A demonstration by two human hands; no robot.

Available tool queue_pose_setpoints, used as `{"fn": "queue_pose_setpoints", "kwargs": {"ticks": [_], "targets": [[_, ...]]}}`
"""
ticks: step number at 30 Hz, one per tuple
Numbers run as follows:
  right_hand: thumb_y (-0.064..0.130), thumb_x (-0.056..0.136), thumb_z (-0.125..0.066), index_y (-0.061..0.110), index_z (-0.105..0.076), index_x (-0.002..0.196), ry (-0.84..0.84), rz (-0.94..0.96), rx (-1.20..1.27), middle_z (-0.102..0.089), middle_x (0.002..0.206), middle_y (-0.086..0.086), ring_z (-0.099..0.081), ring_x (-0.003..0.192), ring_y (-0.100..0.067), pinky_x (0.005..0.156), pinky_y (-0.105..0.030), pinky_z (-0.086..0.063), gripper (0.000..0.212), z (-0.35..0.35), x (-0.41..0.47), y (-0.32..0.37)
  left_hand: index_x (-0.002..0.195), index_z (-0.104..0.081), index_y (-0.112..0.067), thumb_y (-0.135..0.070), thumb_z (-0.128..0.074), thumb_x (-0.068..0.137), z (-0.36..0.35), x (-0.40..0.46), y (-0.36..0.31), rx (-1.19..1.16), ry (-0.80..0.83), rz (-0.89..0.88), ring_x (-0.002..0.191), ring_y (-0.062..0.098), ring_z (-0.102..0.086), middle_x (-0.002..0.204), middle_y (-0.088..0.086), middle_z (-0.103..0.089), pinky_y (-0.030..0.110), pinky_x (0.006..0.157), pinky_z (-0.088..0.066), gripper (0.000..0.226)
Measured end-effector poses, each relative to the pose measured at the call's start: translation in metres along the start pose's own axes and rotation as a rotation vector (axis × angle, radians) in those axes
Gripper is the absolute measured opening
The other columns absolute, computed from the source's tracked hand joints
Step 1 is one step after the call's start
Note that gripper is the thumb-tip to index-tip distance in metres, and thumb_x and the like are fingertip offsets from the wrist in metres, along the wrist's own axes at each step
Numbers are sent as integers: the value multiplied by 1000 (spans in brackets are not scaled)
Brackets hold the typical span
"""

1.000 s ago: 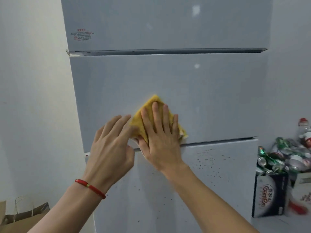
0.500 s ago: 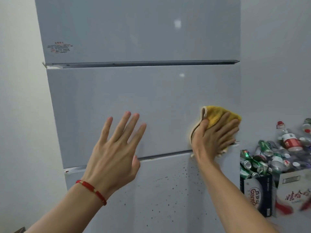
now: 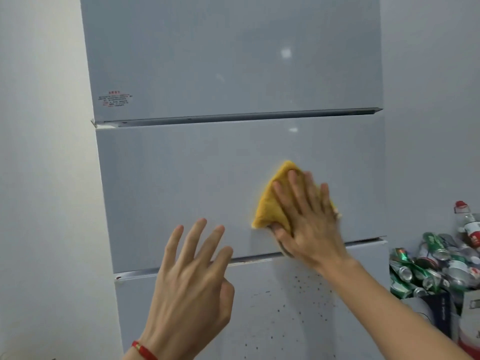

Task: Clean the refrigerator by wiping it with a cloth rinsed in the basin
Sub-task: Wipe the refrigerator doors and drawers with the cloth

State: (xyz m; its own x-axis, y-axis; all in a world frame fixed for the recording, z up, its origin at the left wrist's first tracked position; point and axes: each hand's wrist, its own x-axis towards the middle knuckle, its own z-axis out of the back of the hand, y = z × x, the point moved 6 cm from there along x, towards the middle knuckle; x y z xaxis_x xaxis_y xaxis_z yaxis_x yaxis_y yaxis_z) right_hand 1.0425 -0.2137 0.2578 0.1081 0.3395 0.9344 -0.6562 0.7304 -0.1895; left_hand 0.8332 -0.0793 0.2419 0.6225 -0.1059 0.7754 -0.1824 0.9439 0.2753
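1. While the right hand point(image 3: 310, 224) lay flat with its fingers spread, it pressed the yellow cloth point(image 3: 272, 203) against the middle door point(image 3: 181, 183) of the refrigerator point(image 3: 220, 61). The broad palm likely served to keep the whole folded pad in contact with the panel during the wipe.
2. The cloth sat under and just left of that hand's fingers, its folded corner pointing up beyond the fingertips, its lower edge close above the seam point(image 3: 254, 259) between the middle and lower doors.
3. The left hand point(image 3: 192, 289), with a red bracelet point(image 3: 144, 350) at the wrist, was held open with fingers fanned and gripped nothing. It was low and left of the cloth hand. Whether it touched the door or hovered just off it could not be told; it was probably there as a brace.
4. Below the cloth hand, the lower door point(image 3: 285, 320) carried many dark specks, so by this judgement it was not yet wiped.
5. Up and left of both hands, a small printed label point(image 3: 115, 98) sat on the upper door.
6. To the right of the cloth hand, well apart, a heap of crushed cans point(image 3: 426, 271) and a red-capped bottle point(image 3: 467, 224) crowded the refrigerator's side, which could hinder reaching that flank.
7. No basin was in view.
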Motion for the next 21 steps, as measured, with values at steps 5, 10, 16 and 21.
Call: {"fn": "queue_pose_setpoints", "kwargs": {"ticks": [5,10,16,21], "targets": [[62,99,-23,26,3,166,-34,-619,186,16,173,-9,15,159,-33,122,-66,9,81,-2,-34,-85,105,-76,-14,-20,-54,75,24,-2,26,-20,-88,28,139,39,-47,138,10,-64,61,113,-37,38],[59,97,-22,28,2,166,-207,-1410,503,14,172,-13,12,159,-35,122,-69,2,79,-7,-44,-84,106,-77,-12,-23,-47,79,42,-8,50,19,-152,54,136,39,-48,131,10,-69,57,110,-36,42],[56,101,-20,16,2,166,-53,-669,231,17,169,-23,18,156,-44,124,-63,11,79,-3,1,71,110,-76,-14,-25,-44,77,31,12,38,-35,-128,64,130,40,-53,128,10,-71,56,104,-43,47],[49,89,-40,22,-13,166,-2,-209,245,9,174,-9,14,159,-33,125,-63,6,86,9,0,-1,107,-76,-15,-15,-56,71,28,27,24,-112,-150,13,128,38,-56,123,6,-73,48,102,-40,41]]}}
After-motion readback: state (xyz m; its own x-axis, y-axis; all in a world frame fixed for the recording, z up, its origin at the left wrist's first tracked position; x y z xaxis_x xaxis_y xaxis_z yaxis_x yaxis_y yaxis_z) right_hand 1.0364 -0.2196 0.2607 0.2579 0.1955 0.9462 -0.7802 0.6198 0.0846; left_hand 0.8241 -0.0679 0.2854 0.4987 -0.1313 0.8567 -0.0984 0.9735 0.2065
